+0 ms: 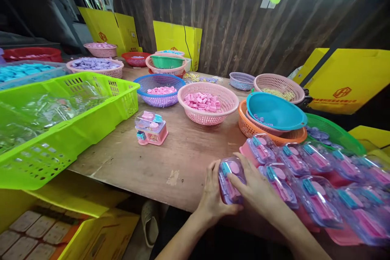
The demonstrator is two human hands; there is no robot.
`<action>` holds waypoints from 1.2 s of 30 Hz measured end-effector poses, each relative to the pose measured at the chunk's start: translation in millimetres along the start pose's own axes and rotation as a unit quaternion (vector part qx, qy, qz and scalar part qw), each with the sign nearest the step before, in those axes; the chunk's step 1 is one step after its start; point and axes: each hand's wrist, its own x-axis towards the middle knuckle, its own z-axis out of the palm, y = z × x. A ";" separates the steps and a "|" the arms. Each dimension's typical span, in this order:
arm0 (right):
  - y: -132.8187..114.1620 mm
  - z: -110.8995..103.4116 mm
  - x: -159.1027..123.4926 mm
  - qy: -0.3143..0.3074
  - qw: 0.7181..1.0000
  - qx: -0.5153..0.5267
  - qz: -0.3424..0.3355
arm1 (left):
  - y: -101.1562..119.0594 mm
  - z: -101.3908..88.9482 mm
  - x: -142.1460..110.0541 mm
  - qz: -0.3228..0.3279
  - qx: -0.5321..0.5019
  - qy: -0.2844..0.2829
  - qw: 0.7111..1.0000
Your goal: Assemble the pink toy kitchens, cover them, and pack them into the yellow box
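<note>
Both hands are wrapped round one small toy machine with a clear lid, through which pink and teal pieces show. My left hand grips its left side and lower edge. On the right side and top rests my right hand, its thumb lying across the clear lid. Its underside is hidden. Several like toys stand packed in rows just to the right of my right hand. A single pink toy with a clear top sits apart on the wooden table, farther left.
A lime-green crate with clear plastic parts fills the left. Beyond my hands stand a pink basket of pink pieces, a purple-blue basket and a blue bowl stacked on others. An open yellow carton is below the table edge.
</note>
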 end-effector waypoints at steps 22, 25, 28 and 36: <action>-12.8 5.2 6.6 -0.003 0.984 -0.176 0.003 | 0.8 36.1 -10.4 -0.056 0.046 -0.068 0.995; -15.7 4.5 6.0 -0.012 0.977 -0.211 -0.009 | 1.2 34.3 -9.5 -0.065 0.050 -0.087 0.993; -19.1 3.7 5.6 -0.022 0.960 -0.279 -0.014 | 2.1 31.8 -8.6 -0.069 0.043 -0.099 0.992; -28.0 5.1 2.8 -0.030 0.936 -0.351 -0.011 | 7.7 25.6 -6.2 -0.073 0.033 -0.082 0.993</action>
